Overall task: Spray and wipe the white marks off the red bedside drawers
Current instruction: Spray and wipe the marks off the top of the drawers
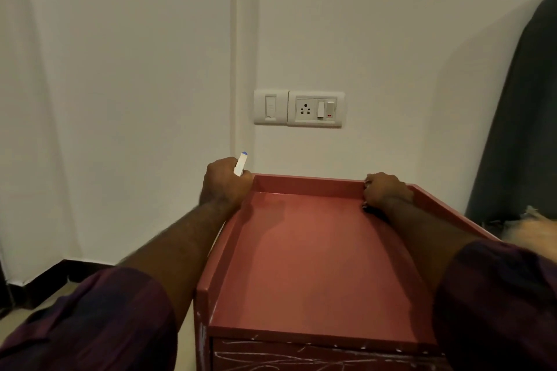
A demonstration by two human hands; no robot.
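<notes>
The red bedside drawers (pixel 316 265) stand against the white wall, their raised-rim top filling the lower middle. White scribbled marks (pixel 301 358) cover the drawer front at the bottom edge. My left hand (pixel 224 182) grips the back left corner of the rim and also holds a small white stick with a blue tip (pixel 241 163). My right hand (pixel 384 190) curls over the back rim near the right corner, with something dark under it that I cannot make out.
A white switch and socket plate (pixel 300 108) is on the wall just above the drawers. A dark grey curtain or headboard (pixel 524 117) rises at the right. Dark skirting (pixel 60 274) runs along the floor at the left.
</notes>
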